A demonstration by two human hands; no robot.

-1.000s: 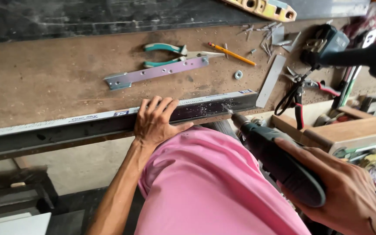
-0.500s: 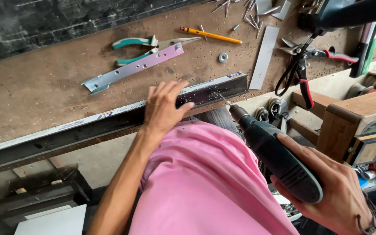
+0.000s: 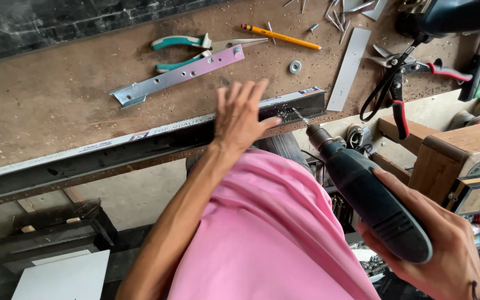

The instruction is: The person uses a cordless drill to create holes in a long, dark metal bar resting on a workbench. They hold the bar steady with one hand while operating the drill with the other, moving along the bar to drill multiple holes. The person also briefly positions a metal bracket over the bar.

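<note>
A long metal bar [image 3: 140,145] lay along the near edge of the bench [image 3: 45,105], running from the left side to just right of centre. The left hand [image 3: 241,115] rested on top of the bar near its right end. The drill [image 3: 362,194], held in the right hand [image 3: 434,250], sat to the right of that hand, its bit touching the bar's right end. Behind the bar lay a perforated bracket [image 3: 179,75], with pliers [image 3: 195,47] just behind it. A pencil [image 3: 280,36] and a washer [image 3: 295,67] lay further right, then a flat strip [image 3: 349,69]. Snips [image 3: 398,78] hung over the bench's right edge.
</note>
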